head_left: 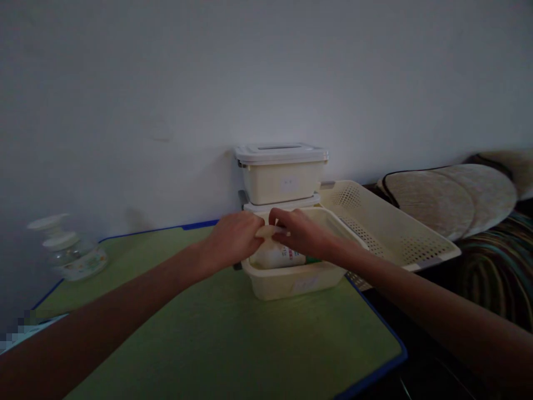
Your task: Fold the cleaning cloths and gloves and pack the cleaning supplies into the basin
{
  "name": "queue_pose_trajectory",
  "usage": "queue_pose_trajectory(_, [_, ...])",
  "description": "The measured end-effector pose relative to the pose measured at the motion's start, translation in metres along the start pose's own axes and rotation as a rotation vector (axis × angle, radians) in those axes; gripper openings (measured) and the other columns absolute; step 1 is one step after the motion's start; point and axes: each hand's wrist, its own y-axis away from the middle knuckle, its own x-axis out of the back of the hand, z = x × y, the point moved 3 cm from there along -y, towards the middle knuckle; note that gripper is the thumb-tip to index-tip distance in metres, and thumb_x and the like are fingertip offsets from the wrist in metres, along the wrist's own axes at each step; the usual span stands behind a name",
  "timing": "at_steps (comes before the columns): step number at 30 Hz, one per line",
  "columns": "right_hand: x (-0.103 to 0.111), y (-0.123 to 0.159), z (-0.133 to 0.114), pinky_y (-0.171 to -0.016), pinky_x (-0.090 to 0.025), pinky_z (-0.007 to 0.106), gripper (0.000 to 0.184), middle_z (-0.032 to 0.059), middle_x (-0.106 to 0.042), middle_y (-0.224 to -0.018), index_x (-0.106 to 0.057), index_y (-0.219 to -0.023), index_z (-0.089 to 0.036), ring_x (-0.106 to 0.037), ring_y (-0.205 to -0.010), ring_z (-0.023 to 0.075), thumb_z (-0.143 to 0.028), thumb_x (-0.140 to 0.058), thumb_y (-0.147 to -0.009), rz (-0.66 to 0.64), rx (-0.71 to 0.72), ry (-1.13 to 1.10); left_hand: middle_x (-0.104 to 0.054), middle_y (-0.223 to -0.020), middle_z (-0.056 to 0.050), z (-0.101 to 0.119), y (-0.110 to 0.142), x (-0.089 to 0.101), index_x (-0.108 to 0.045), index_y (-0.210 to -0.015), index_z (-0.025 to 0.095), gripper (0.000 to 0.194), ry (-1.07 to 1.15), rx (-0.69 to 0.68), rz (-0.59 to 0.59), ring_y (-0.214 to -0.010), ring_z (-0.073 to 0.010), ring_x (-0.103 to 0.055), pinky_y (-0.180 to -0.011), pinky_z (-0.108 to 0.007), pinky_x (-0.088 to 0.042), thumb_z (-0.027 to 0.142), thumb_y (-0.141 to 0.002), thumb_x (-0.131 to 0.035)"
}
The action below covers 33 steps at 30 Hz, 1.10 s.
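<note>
A white bottle (272, 256) with red lettering lies inside an open cream bin (277, 284). Something green shows at its right end, partly covered by my right wrist. My left hand (234, 240) is closed at the bottle's pale, rounded upper part, thumb and fingers pinched there. Facing it, my right hand (303, 234) has bent fingers and thumb closed on the same part from the right. My fingers hide much of where they touch the bottle, and the rest of the bin's contents cannot be made out.
The bin stands on a green table (183, 333) with blue edging. Behind it, a lidded box (270, 180) is stacked on another near the wall. A clear pump bottle (77, 258) stands left. Right are a perforated basket (387, 222) and a beige cushion (437, 197).
</note>
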Motion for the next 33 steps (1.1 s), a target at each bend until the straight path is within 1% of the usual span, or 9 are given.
queue_pose_trajectory(3, [-0.016, -0.001, 0.016, -0.054, -0.034, 0.022, 0.021, 0.0039, -0.063, -0.073, -0.058, -0.092, -0.011, -0.053, -0.061, 0.0121, -0.011, -0.055, -0.071, -0.170, -0.043, -0.125, -0.068, -0.092, -0.013, 0.007, -0.013, -0.013, -0.064, -0.092, 0.012, 0.024, 0.030, -0.056, -0.163, -0.088, -0.0272, -0.063, -0.070, -0.033, -0.046, 0.026, -0.075, -0.054])
queue_pose_trajectory(6, [-0.029, 0.000, 0.021, -0.059, -0.038, 0.022, 0.027, 0.0063, -0.066, -0.084, -0.060, -0.096, -0.010, -0.056, -0.068, 0.0135, -0.012, -0.058, -0.069, -0.310, -0.041, -0.228, -0.069, -0.094, -0.011, 0.012, -0.019, -0.021, -0.064, -0.098, 0.014, 0.032, 0.058, -0.167, -0.311, -0.090, -0.0277, -0.063, -0.075, -0.037, -0.045, 0.028, -0.069, -0.061])
queue_pose_trajectory(9, [-0.036, 0.002, 0.019, -0.063, -0.041, 0.021, 0.030, 0.0066, -0.066, -0.092, -0.062, -0.097, -0.010, -0.058, -0.077, 0.0140, -0.013, -0.062, -0.067, -0.417, -0.014, -0.336, -0.069, -0.094, -0.008, 0.015, -0.022, -0.026, -0.065, -0.100, 0.018, 0.039, 0.083, -0.225, -0.445, -0.087, -0.0273, -0.064, -0.072, -0.036, -0.047, 0.031, -0.063, -0.066])
queue_pose_trajectory(11, [-0.040, 0.003, 0.019, -0.061, -0.040, 0.020, 0.028, 0.0048, -0.066, -0.089, -0.064, -0.095, -0.010, -0.057, -0.073, 0.0132, -0.016, -0.063, -0.067, -0.480, -0.030, -0.356, -0.070, -0.091, -0.008, 0.018, -0.024, -0.028, -0.065, -0.099, 0.019, 0.040, 0.079, -0.245, -0.493, -0.083, -0.0271, -0.064, -0.068, -0.035, -0.048, 0.031, -0.061, -0.067])
queue_pose_trajectory(15, [-0.050, 0.004, 0.020, -0.054, -0.038, 0.019, 0.021, 0.0001, -0.065, -0.077, -0.067, -0.086, -0.013, -0.052, -0.063, 0.0104, -0.016, -0.063, -0.066, -0.564, -0.059, -0.318, -0.070, -0.091, -0.010, 0.023, -0.028, -0.031, -0.068, -0.096, 0.018, 0.037, 0.025, -0.247, -0.571, -0.080, -0.0280, -0.065, -0.063, -0.034, -0.049, 0.027, -0.060, -0.066])
queue_pose_trajectory(21, [-0.066, 0.004, 0.025, -0.057, -0.040, 0.018, 0.028, 0.0003, -0.067, -0.083, -0.068, -0.090, -0.013, -0.056, -0.072, 0.0128, -0.010, -0.064, -0.063, -0.604, -0.093, -0.363, -0.070, -0.095, -0.010, 0.027, -0.035, -0.041, -0.067, -0.100, 0.019, 0.039, 0.048, -0.234, -0.751, -0.080, -0.0290, -0.065, -0.062, -0.036, -0.051, 0.031, -0.063, -0.064])
queue_pose_trajectory(27, [-0.065, 0.006, 0.024, -0.059, -0.042, 0.018, 0.030, 0.0013, -0.068, -0.090, -0.068, -0.094, -0.013, -0.058, -0.077, 0.0139, -0.010, -0.063, -0.064, -0.698, -0.096, -0.365, -0.069, -0.099, -0.011, 0.030, -0.036, -0.040, -0.065, -0.104, 0.019, 0.042, 0.059, -0.200, -0.819, -0.083, -0.0295, -0.065, -0.065, -0.038, -0.052, 0.030, -0.063, -0.064])
queue_pose_trajectory(30, [-0.064, 0.008, 0.023, -0.064, -0.044, 0.019, 0.029, 0.0012, -0.069, -0.092, -0.068, -0.093, -0.013, -0.059, -0.079, 0.0135, -0.007, -0.060, -0.066, -0.759, -0.067, -0.378, -0.069, -0.098, -0.012, 0.032, -0.035, -0.041, -0.066, -0.103, 0.018, 0.041, 0.048, -0.203, -0.779, -0.083, -0.0295, -0.065, -0.065, -0.037, -0.052, 0.028, -0.064, -0.065])
queue_pose_trajectory(33, [-0.066, 0.008, 0.023, -0.065, -0.044, 0.020, 0.027, 0.0023, -0.069, -0.091, -0.068, -0.093, -0.012, -0.060, -0.079, 0.0141, -0.008, -0.059, -0.067, -0.760, -0.051, -0.342, -0.070, -0.092, -0.011, 0.031, -0.034, -0.043, -0.067, -0.100, 0.019, 0.036, 0.045, -0.209, -0.737, -0.077, -0.0278, -0.066, -0.060, -0.034, -0.052, 0.028, -0.065, -0.064])
